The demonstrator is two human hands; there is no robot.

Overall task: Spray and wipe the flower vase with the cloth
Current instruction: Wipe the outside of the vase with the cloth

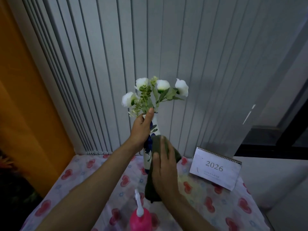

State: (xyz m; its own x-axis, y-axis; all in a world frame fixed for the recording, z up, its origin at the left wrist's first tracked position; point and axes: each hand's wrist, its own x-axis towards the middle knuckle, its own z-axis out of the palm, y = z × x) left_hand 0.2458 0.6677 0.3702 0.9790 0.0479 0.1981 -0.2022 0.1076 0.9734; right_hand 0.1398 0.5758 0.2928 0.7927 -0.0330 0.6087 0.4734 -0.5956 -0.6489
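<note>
A tall white vase (pixel 154 129) with blue flower patterns holds white flowers (pixel 155 92) and stands upright on the table. My left hand (pixel 141 129) grips the vase's neck, thumb up along the rim. My right hand (pixel 164 169) presses a dark green cloth (pixel 150 185) flat against the vase's lower right side; the cloth hangs down below my palm. A pink spray bottle (pixel 140 219) with a white nozzle stands near the table's front edge, untouched.
The table carries a cloth with red hearts (pixel 75 174). A white 2026 desk calendar (pixel 215 169) stands at the right. Grey vertical blinds (pixel 150 47) hang behind, an orange wall (pixel 21 97) is at the left, a window frame at the right.
</note>
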